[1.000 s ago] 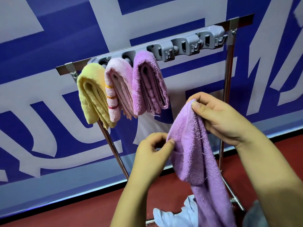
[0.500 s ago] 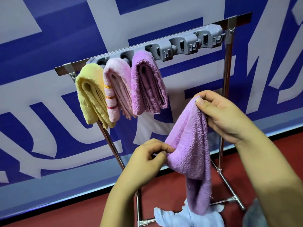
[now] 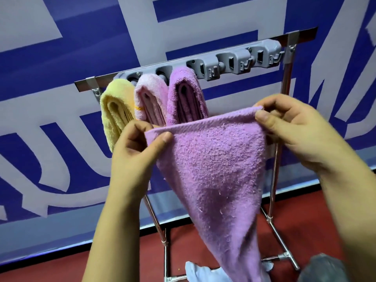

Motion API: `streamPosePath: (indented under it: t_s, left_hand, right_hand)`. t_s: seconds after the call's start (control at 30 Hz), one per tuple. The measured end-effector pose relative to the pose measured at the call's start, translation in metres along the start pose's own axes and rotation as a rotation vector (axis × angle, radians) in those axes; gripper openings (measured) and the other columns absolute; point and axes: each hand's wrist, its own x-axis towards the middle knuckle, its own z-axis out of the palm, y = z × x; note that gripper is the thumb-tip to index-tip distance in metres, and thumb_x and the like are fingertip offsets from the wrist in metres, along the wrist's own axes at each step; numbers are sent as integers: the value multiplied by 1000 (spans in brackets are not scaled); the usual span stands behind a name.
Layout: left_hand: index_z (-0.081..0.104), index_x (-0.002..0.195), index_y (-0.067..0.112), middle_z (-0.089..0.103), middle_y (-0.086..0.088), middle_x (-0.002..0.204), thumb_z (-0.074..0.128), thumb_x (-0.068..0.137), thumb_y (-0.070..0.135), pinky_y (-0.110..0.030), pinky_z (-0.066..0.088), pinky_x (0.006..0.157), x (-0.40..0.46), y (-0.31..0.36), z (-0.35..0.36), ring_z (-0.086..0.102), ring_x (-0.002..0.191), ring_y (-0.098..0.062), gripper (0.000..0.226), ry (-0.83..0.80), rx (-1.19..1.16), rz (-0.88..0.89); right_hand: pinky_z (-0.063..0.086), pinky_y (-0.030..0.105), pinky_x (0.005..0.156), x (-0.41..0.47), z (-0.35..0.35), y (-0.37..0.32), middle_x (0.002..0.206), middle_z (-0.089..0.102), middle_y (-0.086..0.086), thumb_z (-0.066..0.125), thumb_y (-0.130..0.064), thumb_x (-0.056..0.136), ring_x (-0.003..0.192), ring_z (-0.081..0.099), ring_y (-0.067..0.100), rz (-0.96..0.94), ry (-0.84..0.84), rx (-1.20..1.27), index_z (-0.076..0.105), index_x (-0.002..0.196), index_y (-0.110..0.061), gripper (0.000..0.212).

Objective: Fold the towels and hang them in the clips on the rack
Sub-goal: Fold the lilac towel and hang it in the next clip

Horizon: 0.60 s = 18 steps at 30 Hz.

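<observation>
A purple towel (image 3: 215, 167) hangs spread between my hands in front of the rack. My left hand (image 3: 136, 147) pinches its top left corner and my right hand (image 3: 293, 127) pinches its top right corner, so the top edge is stretched taut. Behind it, the grey clip strip (image 3: 234, 62) on the metal rack (image 3: 284, 82) holds three folded towels: a yellow towel (image 3: 114, 110), a pink towel (image 3: 150, 98) and a purple folded towel (image 3: 187, 94). The clips to the right of them hold nothing.
A pale blue towel (image 3: 199, 271) lies on the red floor (image 3: 305, 216) at the rack's base. A grey object (image 3: 323, 269) shows at the bottom right. A blue and white banner (image 3: 61, 98) stands right behind the rack.
My hands have moved apart along the towel's top edge, opening the bunched purple towel into a flat spread sheet. The view has come closer to the rack.
</observation>
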Motion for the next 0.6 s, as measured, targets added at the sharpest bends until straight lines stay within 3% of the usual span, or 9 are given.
streamPosePath:
  t_s: [0.1,0.2,0.37,0.53,0.6]
  left_hand:
    - [58,84,25,56,13,61,81,64,12,-13,39,52,2,-9,6,47,56,-1,33,87,3,-81]
    - [62,93,20,59,13,56,71,66,14,-13,42,51,-10,-16,9,52,54,0,29,122,-82,-222]
    - [61,87,16,65,7,59,66,65,6,-13,47,52,-17,-14,6,59,55,-3,25,80,-236,-299]
    - [59,82,15,64,5,59,64,66,6,-15,46,49,-17,-8,1,58,53,-4,19,82,-285,-328]
    - [61,80,14,64,5,62,65,66,9,-17,45,52,-17,-7,-2,58,56,-5,16,86,-276,-325]
  right_hand:
    - [49,16,52,1,2,6,58,61,-10,59,-24,74,55,56,1,60,-16,27,64,79,-20,8]
    - [50,19,49,-7,2,8,61,63,-5,65,-27,69,54,58,6,101,-39,120,68,73,-21,9]
    - [51,19,51,-9,-1,12,60,64,-6,73,-32,57,55,60,5,123,-60,203,69,70,-23,16]
    - [53,20,60,-12,0,15,69,67,-3,83,-47,50,64,62,6,122,-99,219,69,77,-21,40]
    - [53,20,60,-13,0,12,70,67,-3,80,-44,54,65,62,6,129,-83,209,69,77,-22,34]
